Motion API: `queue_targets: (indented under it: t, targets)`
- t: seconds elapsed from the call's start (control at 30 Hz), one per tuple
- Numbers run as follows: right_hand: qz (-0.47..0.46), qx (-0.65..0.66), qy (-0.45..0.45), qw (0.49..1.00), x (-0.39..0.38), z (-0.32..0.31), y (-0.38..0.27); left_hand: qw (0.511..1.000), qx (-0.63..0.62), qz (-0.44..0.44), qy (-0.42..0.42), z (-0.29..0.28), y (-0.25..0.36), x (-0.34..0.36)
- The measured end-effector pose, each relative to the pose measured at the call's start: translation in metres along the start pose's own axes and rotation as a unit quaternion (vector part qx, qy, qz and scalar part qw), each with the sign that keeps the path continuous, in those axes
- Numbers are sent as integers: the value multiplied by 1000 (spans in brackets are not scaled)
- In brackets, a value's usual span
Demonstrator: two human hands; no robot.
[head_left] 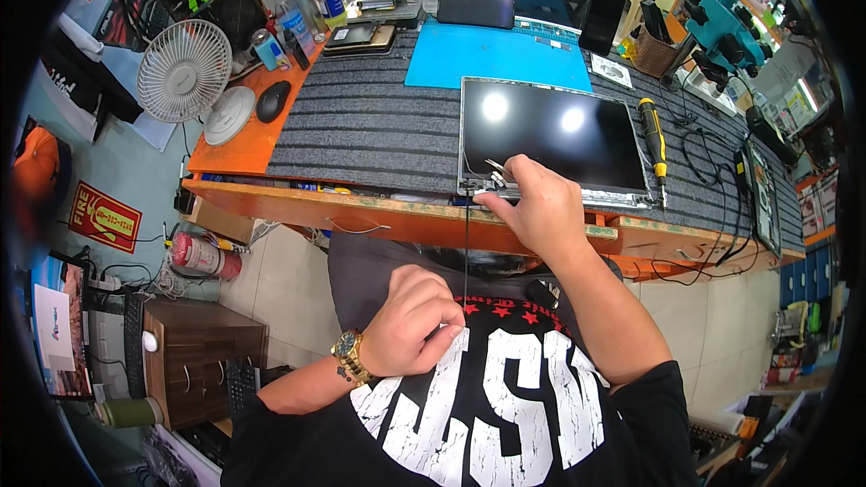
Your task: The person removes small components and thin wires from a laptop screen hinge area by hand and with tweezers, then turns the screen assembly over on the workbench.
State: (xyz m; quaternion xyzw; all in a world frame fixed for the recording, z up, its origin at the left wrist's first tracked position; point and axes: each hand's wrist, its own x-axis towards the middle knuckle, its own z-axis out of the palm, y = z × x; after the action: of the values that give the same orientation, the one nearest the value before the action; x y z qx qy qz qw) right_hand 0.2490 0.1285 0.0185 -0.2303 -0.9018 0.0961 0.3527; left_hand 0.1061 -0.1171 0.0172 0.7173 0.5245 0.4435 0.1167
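Observation:
A laptop screen (pixel 555 131) with a bare black panel lies face up on the grey ribbed mat, its lower edge along the bench front. My right hand (pixel 546 212) is closed at its lower left corner, thumb below the edge and fingers above it. Small metal and white pieces (pixel 495 178) show at those fingertips; their exact kind is unclear. A thin black strip (pixel 467 248) runs taut from that corner down toward my lap. My left hand (pixel 417 325), with a gold watch on the wrist, pinches the strip's lower end in front of my shirt.
Right of the screen lies a yellow-and-black screwdriver (pixel 653 140). Behind it is a blue mat (pixel 451 59) with a dark phone (pixel 475 9). A white fan (pixel 185 72) and a black mouse (pixel 272 102) stand at the left. Loose black cables (pixel 713 162) trail at the right.

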Motion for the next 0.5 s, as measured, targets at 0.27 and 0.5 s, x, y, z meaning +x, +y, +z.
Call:
queue_targets:
  t: [0.27,0.5]
  targets:
    - [-10,-9,-3,1000,0,2,2,1000,-20,1,-10,-2,2,-2]
    - [-16,-6,6,1000,0,2,3,999,-34,6,-18,-2,4,-4]
